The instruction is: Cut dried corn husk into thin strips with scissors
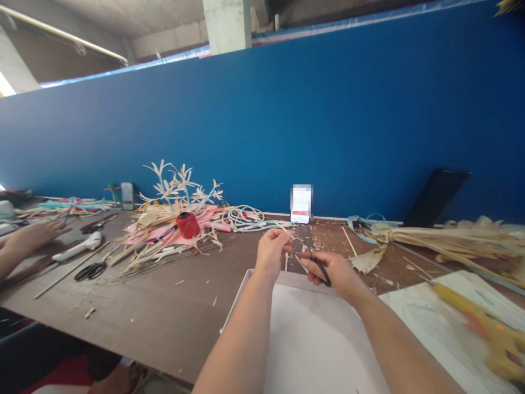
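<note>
My right hand [328, 269] is closed round the black handles of a pair of scissors [325, 272], whose blades point away and to the left. Close beside it, my left hand [274, 249] pinches a small pale strip [292, 236], perhaps husk or straw; its exact kind is too small to make out. The strip is near the scissor blades, and I cannot tell whether they touch. Both hands are above the far edge of a shallow white box [315, 334]. Pale clippings [328, 243] are scattered on the table behind them.
A yellow glue gun [471, 312] lies on paper at right, near a bundle of dried husks [447, 238]. Left are husk flowers [180, 183], red thread [187, 225], black scissors [91, 270] and another person's hand [39, 234]. A lit phone [301, 205] leans against the blue partition [262, 126].
</note>
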`<state>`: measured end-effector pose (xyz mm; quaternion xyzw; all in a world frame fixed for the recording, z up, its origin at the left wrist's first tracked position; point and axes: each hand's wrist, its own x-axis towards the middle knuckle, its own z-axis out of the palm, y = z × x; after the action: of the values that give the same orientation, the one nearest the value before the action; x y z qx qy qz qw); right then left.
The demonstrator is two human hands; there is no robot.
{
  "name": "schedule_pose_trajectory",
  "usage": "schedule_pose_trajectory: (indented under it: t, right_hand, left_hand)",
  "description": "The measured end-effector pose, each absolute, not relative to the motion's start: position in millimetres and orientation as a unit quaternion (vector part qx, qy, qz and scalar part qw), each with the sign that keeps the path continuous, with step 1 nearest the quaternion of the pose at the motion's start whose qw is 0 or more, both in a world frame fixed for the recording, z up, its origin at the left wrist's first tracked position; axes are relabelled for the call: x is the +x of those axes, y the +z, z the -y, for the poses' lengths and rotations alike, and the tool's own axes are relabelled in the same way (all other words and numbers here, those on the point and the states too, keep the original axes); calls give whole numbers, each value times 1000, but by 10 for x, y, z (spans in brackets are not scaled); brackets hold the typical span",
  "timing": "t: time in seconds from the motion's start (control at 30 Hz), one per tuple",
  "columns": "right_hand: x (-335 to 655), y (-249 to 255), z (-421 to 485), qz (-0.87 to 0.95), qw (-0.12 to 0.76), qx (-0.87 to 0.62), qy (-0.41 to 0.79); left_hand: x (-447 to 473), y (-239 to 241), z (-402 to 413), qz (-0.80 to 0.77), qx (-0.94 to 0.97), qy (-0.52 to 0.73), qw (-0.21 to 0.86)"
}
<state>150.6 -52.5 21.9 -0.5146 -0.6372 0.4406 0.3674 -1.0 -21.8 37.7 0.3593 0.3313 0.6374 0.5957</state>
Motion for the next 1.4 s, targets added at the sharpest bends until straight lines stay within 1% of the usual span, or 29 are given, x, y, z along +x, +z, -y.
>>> schedule_pose_trajectory:
  t: [0.3,0.77,1.03,1.4]
  right_hand:
    - [1483,247,547,626,361,-520,456]
    - [1490,239,563,626,365,-509,465]
    - [1465,285,624,627,335,-488,507]
    - [1438,268,625,632,333,-484,506]
  left_hand:
    - [-34,352,216,-289,360,635,619]
    - [-37,385,210,-306,332,619,642]
    - [-54,338,194,-322,329,622,633]
    - [-36,333,189,-316,309,630,638]
